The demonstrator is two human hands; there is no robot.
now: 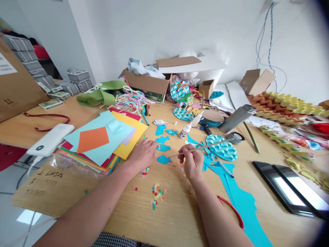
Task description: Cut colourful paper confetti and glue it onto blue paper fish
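My right hand (pixel 192 163) pinches a thin stick (pixel 210 145), whose lower tip reaches the tail of a blue paper fish (pixel 163 160). My left hand (pixel 144 155) lies on the table just left of the fish, fingers extended and holding nothing I can see. Above that fish, more blue paper fish (pixel 162 148) lie in a column, some with dots. A white glue bottle (pixel 185 130) stands beyond my right hand. Near my wrists are small piles of coloured paper dots (pixel 158 193).
Coloured paper sheets (pixel 120 132) are stacked on the left, near a white power bank (pixel 50 140). To the right lie blue paper scraps (pixel 239 195), red-handled scissors (pixel 235 211), a metal flask (pixel 236 119), a tape roll (pixel 235 138) and dark tablets (pixel 290 188). Boxes (pixel 146 82) line the wall.
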